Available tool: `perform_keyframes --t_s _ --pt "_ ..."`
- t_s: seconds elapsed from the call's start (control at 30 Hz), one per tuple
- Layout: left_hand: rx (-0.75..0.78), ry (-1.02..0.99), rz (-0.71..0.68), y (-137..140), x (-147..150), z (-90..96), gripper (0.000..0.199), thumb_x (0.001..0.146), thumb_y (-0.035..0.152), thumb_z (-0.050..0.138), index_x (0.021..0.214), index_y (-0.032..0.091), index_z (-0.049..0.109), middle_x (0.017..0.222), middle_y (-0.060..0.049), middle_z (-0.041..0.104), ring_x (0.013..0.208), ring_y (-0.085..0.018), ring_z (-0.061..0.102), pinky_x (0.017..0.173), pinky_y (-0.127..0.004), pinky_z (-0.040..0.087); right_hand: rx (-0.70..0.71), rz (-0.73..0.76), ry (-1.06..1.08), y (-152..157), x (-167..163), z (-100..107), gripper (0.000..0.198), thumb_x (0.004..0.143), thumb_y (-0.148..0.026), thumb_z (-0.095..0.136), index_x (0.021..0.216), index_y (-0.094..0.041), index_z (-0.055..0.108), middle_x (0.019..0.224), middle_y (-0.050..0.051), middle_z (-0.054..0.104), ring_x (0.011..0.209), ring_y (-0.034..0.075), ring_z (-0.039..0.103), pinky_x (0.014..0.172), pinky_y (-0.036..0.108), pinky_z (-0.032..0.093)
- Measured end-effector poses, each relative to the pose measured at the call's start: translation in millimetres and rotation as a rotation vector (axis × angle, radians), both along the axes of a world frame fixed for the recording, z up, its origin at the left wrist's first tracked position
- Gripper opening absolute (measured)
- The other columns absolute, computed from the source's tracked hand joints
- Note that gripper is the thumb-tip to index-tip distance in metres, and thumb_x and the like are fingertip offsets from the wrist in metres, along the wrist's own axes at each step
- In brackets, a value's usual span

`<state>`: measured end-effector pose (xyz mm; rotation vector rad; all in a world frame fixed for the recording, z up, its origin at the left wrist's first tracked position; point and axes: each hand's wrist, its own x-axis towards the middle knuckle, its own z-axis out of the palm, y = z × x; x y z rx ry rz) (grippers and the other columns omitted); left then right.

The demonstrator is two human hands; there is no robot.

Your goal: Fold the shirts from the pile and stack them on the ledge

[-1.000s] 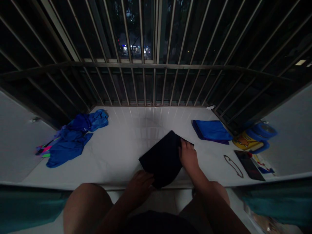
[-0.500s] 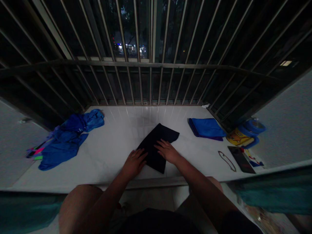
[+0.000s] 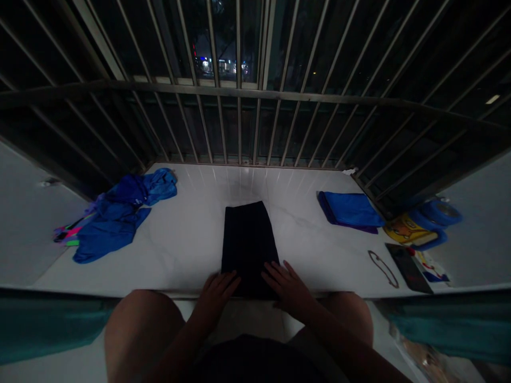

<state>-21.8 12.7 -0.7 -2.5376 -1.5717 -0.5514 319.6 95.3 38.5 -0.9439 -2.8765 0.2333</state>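
Note:
A dark, folded piece of cloth (image 3: 248,239), perhaps a garment, lies flat on the white marbled ledge (image 3: 191,234) in front of me. Its long sides point away from me, and its near end reaches the ledge's front edge. My left hand (image 3: 219,287) rests at its near left corner, fingers stretched out over the border. On the near right corner lies my right hand (image 3: 287,283), its fingers spread flat on the fabric. Neither hand grips the cloth. The exact kind of garment is too dark to make out.
Crumpled blue clothes (image 3: 112,218) lie at the left. To the right sits a folded blue stack (image 3: 351,209), with a yellow and blue container (image 3: 415,229), a dark flat phone-like slab (image 3: 409,268) and a thin looped cord (image 3: 383,268). Metal bars (image 3: 239,127) close off the back.
The dark cloth has turned from slanted to nearly straight and come closer to the front edge. Both hands have drawn back toward me with it. The camera view has shifted slightly.

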Motion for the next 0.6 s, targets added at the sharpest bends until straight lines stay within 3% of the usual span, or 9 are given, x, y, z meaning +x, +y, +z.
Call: perform_keyframes --t_s 0.1,0.17,0.27,0.37,0.47,0.6 --pt "-0.002 -0.062 -0.116 3 -3 1.9 0.069 0.093 -0.003 0.056 0.149 0.036 0.069 0.146 -0.006 0.077 0.122 -0.025 0.074 0.112 -0.048 0.052 0.053 -0.014 0.026 -3 5 -4 0.065 0.103 -0.012 0.065 0.164 -0.03 0.056 0.166 0.011 0.06 0.148 0.031 0.06 0.128 0.057 0.04" --pt "-0.063 -0.148 -0.183 5 -5 7.6 0.068 0.092 -0.002 0.056 0.147 0.036 0.07 0.131 -0.006 0.083 0.112 -0.023 0.077 0.105 -0.045 0.057 -0.01 -0.019 0.059 0 7 4 0.056 0.102 -0.008 0.062 0.154 -0.029 0.066 0.154 0.01 0.071 0.134 0.028 0.07 0.118 0.05 0.05" --pt "-0.247 -0.359 -0.181 5 -9 27.1 0.057 0.093 0.008 0.061 0.143 0.034 0.075 0.111 -0.007 0.086 0.1 -0.022 0.078 0.095 -0.04 0.064 -0.222 -0.014 0.147 3 8 31 0.048 0.097 -0.011 0.069 0.141 -0.029 0.075 0.135 0.008 0.082 0.121 0.026 0.075 0.107 0.042 0.055" --pt "-0.508 -0.579 -0.073 13 -15 58.6 0.033 0.101 0.03 0.063 0.127 0.033 0.083 0.109 -0.005 0.087 0.099 -0.023 0.08 0.09 -0.035 0.066 -0.509 -0.074 0.302 10 6 63 0.038 0.093 -0.016 0.071 0.128 -0.029 0.078 0.119 0.004 0.085 0.11 0.023 0.078 0.098 0.034 0.057" --pt "-0.623 -0.772 0.099 45 -16 88.5 0.034 0.104 0.049 0.061 0.116 0.028 0.086 0.103 -0.003 0.087 0.092 -0.023 0.08 0.084 -0.033 0.065 -0.66 -0.215 0.498 37 -7 82 0.03 0.096 -0.025 0.07 0.125 -0.027 0.075 0.113 0.002 0.083 0.103 0.021 0.078 0.089 0.03 0.058" --pt "-0.525 -0.752 0.282 125 -15 101.5 0.041 0.102 0.056 0.058 0.105 0.025 0.084 0.092 -0.001 0.084 0.085 -0.022 0.078 0.076 -0.031 0.061 -0.475 -0.494 0.53 104 -39 77 0.026 0.103 -0.041 0.064 0.123 -0.024 0.073 0.108 0.003 0.081 0.101 0.022 0.076 0.091 0.033 0.059"
